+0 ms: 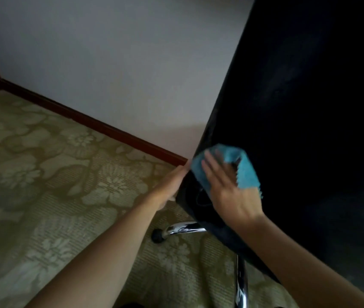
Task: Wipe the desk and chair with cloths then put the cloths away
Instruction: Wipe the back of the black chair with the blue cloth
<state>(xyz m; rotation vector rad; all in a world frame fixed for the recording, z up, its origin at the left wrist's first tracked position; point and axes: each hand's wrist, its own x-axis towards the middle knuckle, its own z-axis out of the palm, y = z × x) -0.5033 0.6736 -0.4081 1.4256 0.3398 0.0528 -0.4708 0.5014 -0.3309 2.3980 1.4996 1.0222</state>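
A black office chair (310, 107) fills the right side of the view, its back rising toward the top. My right hand (230, 192) presses a blue cloth (243, 167) flat against the chair's lower back with straight fingers. My left hand (172, 185) holds the chair's left edge, its fingers hidden behind the black edge. The desk is out of view.
The chair's chrome base legs (185, 228) and a black caster (157, 235) stand on a green floral carpet (54, 174). A white wall (110, 63) with a dark red skirting board (110, 127) runs behind.
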